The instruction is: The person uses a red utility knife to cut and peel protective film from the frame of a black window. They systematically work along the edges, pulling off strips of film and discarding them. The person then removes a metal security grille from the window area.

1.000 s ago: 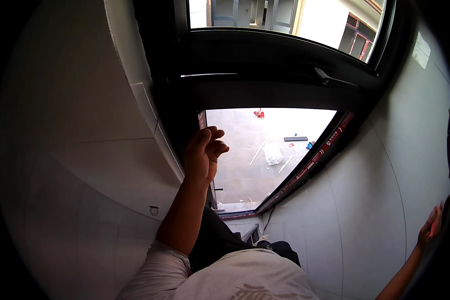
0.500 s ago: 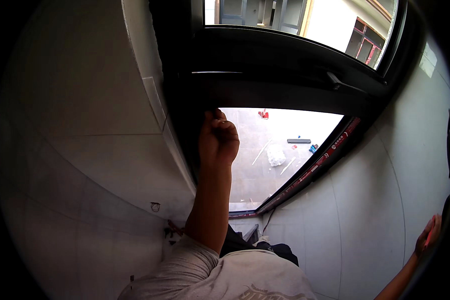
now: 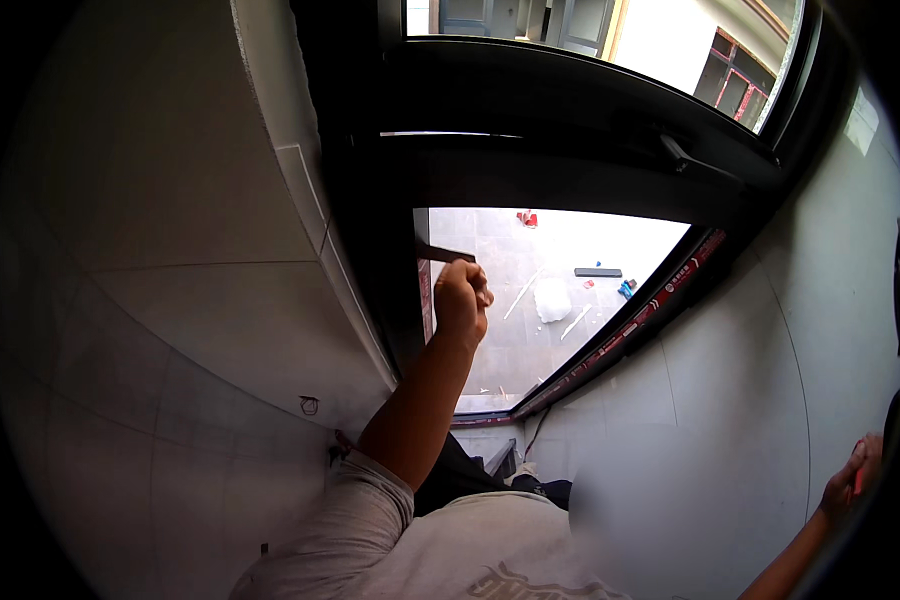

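My left hand (image 3: 462, 302) is raised in front of the glazed lower opening of a dark-framed door or window. Its fingers are curled closed at the end of a short dark bar (image 3: 448, 254) that juts from the left side of the dark frame (image 3: 560, 178). Whether the bar is a handle or a loose piece, I cannot tell. Far to the right, beside the pale wall, my right hand (image 3: 850, 478) is closed around a small red object (image 3: 859, 481), mostly hidden by the fingers.
A lever handle (image 3: 678, 152) sits on the frame's crossbar. Pale tiled walls (image 3: 730, 400) stand close on both sides. Beyond the opening, a white bundle (image 3: 552, 300), a dark grey bar (image 3: 598, 272) and thin strips lie on the floor. A wire loop (image 3: 309, 405) pokes from the left wall.
My left hand has come away from the dark frame, moving down and to the right, and the short bar now shows by it. The light gap in the crossbar looks longer. My right hand stays closed.
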Demonstrator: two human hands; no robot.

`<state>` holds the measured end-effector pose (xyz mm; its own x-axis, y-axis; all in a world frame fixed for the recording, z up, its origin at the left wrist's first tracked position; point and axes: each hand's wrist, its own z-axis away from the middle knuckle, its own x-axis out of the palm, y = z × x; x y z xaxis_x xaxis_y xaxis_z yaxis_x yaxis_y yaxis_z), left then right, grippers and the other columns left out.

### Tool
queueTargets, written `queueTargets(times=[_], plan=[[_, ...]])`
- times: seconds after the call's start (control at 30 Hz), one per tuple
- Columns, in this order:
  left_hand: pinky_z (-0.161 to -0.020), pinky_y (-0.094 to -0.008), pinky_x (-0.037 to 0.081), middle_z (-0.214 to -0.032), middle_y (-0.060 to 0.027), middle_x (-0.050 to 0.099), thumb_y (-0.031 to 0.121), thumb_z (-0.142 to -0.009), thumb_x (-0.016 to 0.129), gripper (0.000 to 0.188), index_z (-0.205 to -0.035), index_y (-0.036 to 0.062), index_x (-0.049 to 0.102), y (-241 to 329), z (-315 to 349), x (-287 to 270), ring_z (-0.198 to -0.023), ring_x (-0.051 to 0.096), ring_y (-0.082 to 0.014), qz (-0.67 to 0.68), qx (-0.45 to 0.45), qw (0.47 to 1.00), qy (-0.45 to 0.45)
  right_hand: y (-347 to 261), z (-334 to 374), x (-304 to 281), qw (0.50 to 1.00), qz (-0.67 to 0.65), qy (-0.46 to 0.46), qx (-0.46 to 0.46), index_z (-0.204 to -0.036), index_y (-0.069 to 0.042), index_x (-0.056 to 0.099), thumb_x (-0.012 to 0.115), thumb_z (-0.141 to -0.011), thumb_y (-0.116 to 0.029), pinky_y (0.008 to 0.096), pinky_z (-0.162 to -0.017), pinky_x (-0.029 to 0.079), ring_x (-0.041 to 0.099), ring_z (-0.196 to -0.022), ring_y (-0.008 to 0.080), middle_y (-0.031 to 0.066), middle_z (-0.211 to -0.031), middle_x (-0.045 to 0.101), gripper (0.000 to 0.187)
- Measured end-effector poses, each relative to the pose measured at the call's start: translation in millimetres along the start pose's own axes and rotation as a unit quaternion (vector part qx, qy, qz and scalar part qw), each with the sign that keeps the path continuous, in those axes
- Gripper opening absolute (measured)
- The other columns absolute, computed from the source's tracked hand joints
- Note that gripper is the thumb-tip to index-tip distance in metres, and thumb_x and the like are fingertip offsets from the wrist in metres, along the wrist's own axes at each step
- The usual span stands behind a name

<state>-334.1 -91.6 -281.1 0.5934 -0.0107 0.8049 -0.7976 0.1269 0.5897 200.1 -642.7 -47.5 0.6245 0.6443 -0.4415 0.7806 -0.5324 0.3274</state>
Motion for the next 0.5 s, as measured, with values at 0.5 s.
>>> queueTargets(times=[0.5], plan=[[-0.087, -0.0536, 0.057, -0.102, -0.029, 0.075, 0.026, -0.089, 0.061, 0.034, -0.102, -0.0032, 0.073, -165, 205, -94, -0.096, 0.073, -0.0444, -0.694, -0.125, 0.564, -0.429, -586, 103, 158, 0.458, -0.616, -0.629, 0.126, -0.116, 0.003, 0.072, 0.075, -0.097, -0.018, 0.0346, -0.08, 0.057, 0.073, -0.088, 0.0256, 0.0108, -0.096, 0.075, 0.029]])
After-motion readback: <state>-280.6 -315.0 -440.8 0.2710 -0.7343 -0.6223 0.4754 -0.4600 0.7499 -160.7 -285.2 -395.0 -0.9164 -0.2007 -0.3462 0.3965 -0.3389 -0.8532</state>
